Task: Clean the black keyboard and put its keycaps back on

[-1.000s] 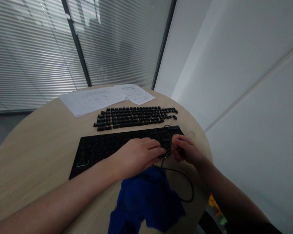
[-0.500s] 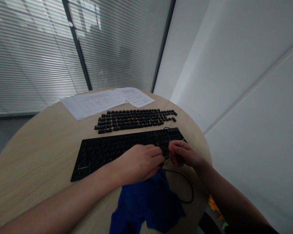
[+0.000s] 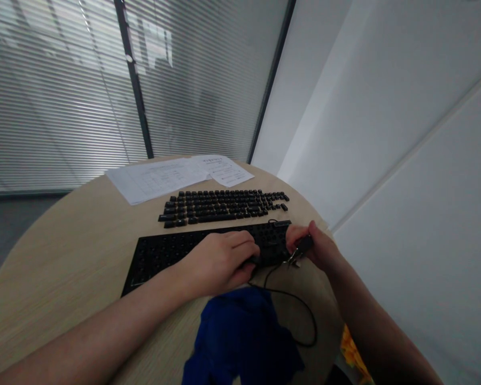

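My left hand (image 3: 224,261) is closed over the front part of a black keyboard (image 3: 156,254). Something small and dark shows at its fingertips, too hidden to name. To the right, my right hand (image 3: 318,247) grips a small black-handled tool with thin metal wires, which looks like a keycap puller (image 3: 303,246). Its wire end points down and left, beside the keyboard's right end. Several loose black keycaps (image 3: 220,206) lie in rows behind the keyboard. A thin black cable (image 3: 294,297) curves along the table below both hands.
A crumpled blue cloth (image 3: 238,331) lies at the near edge of the round wooden table (image 3: 60,267). Printed papers (image 3: 156,179) lie at the back. A white wall (image 3: 404,149) rises on the right, and blinds (image 3: 56,107) cover the glass behind.
My hands have moved apart. My right hand has shifted up and right with the keycap puller, now plainly visible; my left has drawn slightly left. The view has tilted a little.
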Motion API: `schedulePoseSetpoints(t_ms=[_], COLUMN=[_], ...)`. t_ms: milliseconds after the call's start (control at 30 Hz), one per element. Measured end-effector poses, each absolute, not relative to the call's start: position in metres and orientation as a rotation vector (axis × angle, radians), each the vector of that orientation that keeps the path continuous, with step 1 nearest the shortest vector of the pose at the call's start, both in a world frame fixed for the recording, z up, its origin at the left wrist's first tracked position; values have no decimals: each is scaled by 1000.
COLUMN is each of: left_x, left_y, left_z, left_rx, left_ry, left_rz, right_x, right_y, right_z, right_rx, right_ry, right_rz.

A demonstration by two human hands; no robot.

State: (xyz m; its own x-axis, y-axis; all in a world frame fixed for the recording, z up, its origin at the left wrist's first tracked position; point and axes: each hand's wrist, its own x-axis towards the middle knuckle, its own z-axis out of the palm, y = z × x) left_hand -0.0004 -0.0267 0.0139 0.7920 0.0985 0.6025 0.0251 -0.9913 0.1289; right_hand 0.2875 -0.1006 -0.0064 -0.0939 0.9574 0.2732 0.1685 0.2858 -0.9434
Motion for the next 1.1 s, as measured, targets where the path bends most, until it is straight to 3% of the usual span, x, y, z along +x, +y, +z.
schedulePoseSetpoints(t_ms=[300, 900, 1100], left_x=[-12, -2, -5], left_y=[-12, -9, -4], left_z=[20, 8, 6], left_rx=[2817, 2989, 2992], left_ry=[313, 226, 584], left_rz=[1114, 1206, 990], right_x=[247, 241, 292], right_y=[-58, -46, -23], right_z=[52, 23, 19], right_rx=[-1246, -1073, -1406], right_ry=[-2183, -2100, -1897], right_rz=[781, 1114, 649])
